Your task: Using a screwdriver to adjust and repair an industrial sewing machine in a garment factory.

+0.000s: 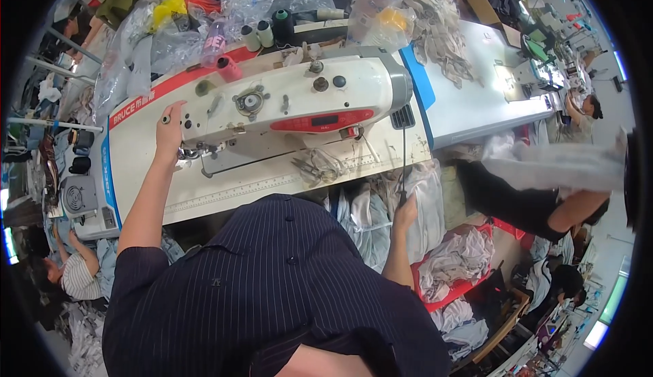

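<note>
A white industrial sewing machine (286, 98) with a red control panel stands across the table before me. At its left end, above the needle area, my left hand (169, 128) is closed around the edge of the machine head. My right hand (406, 214) is low at the table's front right edge, closed around the dark handle of a long thin screwdriver (404, 166). Its shaft points up and away, toward the dark vent at the machine's right base. The shaft's tip is too small to make out clearly. Pale fabric (428, 200) hangs next to my right hand.
Thread spools (265, 33), a pink cone (228, 69) and a bottle (214, 43) stand behind the machine among plastic bags. A small pile of scraps (320, 166) lies on the table's front. A red basket (456, 268) holds cloth at right. Another person's arm (578, 210) is nearby.
</note>
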`<move>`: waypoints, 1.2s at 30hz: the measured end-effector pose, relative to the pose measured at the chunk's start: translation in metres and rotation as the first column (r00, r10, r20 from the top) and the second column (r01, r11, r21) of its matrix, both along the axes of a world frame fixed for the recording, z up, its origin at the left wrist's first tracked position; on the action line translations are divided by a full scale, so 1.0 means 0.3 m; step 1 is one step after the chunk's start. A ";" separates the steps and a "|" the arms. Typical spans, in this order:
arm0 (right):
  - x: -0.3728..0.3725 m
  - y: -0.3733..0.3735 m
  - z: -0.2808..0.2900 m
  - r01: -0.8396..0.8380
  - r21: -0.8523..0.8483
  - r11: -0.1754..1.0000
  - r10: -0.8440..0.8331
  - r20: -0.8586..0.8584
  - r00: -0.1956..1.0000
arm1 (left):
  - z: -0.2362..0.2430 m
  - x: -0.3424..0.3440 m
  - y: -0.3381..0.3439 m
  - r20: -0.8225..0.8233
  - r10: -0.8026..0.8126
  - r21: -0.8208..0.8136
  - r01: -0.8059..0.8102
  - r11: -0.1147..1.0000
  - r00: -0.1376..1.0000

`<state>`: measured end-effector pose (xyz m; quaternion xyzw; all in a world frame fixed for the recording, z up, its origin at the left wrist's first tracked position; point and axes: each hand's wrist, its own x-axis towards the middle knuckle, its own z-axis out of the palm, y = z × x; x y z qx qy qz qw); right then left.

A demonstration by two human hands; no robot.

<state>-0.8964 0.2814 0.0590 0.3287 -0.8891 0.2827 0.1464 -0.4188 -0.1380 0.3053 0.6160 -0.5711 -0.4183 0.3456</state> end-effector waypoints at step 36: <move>-0.436 -1.392 1.421 -0.016 -0.940 0.340 0.888 0.316 0.333 | 0.093 -0.045 0.038 0.107 0.051 0.070 -0.059 0.996 0.993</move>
